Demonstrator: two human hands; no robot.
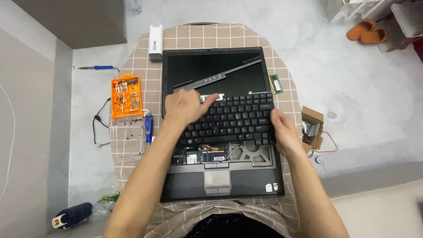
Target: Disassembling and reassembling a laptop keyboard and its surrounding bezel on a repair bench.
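A dark laptop (pixel 246 180) lies flat open on a small round table with a beige checked cloth (pixel 198 33). Its black keyboard (pixel 233 119) is lifted off the base and shifted toward the screen, baring circuit boards and a fan (pixel 255 152) beneath. My left hand (pixel 187 105) rests on the keyboard's top left corner, fingers reaching along its upper edge. My right hand (pixel 282 130) grips the keyboard's right edge. A loose grey hinge-cover strip (pixel 218 78) lies slanted across the dark screen (pixel 194 66).
An orange screwdriver-bit case (pixel 126 95) and a blue screwdriver (pixel 149 128) lie left of the laptop. A white box-shaped tool (pixel 155 42) sits at the back left. A green memory module (pixel 276 83) lies right of the screen. A small cardboard box (pixel 312 125) stands on the floor.
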